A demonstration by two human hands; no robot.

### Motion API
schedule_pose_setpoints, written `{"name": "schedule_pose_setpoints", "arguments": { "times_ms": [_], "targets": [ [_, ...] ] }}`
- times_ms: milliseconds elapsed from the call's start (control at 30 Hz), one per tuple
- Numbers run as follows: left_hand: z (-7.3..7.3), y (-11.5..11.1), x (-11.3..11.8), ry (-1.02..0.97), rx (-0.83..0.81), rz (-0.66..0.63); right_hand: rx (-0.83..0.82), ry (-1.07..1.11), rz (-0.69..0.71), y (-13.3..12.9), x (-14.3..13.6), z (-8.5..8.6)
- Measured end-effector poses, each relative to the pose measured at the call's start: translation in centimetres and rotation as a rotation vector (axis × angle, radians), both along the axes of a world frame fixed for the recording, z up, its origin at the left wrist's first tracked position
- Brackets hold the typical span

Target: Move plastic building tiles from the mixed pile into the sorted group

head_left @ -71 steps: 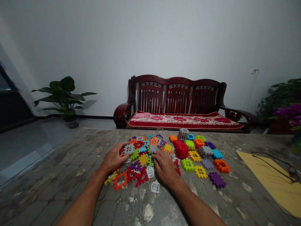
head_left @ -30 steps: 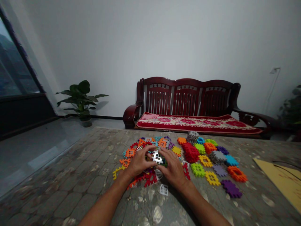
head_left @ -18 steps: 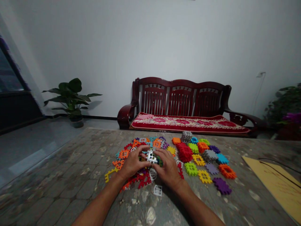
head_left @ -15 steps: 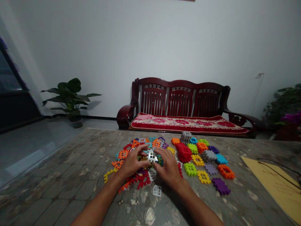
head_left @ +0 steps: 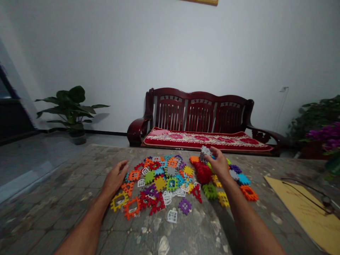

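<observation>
R hand [head_left: 220,164] moved over to grey stack [head_left: 205,152]; grip unclear.

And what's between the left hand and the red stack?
In the head view, a jumbled pile of mixed-colour pieces lies between the left hand and the red stack.

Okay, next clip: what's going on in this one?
A person's right hand reaches to a stack of gray toothed pieces; whether it grips one is unclear. The left hand, seemingly holding nothing, is beside a mixed spread of colorful pieces. Red pieces sit just in front of the gray stack.
</observation>
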State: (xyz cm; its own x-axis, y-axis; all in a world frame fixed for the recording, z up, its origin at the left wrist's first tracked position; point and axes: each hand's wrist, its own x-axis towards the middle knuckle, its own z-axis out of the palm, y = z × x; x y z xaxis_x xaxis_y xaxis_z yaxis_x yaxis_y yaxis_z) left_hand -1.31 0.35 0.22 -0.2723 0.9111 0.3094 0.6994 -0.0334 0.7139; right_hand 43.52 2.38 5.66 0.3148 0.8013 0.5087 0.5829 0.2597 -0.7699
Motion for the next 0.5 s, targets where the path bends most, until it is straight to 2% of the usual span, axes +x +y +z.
{"name": "schedule_pose_setpoints", "arguments": {
  "times_ms": [233, 500],
  "targets": [
    [-1.4, 0.1, 0.0, 0.151, -0.065, -0.094, -0.132, -0.218, -0.080, 4.6, 5.6, -0.5],
    [-1.9, 0.5, -0.6, 0.223, -0.091, -0.139, -0.174, -0.326, -0.008, 7.1, 6.6, -1.1]
  ]
}}
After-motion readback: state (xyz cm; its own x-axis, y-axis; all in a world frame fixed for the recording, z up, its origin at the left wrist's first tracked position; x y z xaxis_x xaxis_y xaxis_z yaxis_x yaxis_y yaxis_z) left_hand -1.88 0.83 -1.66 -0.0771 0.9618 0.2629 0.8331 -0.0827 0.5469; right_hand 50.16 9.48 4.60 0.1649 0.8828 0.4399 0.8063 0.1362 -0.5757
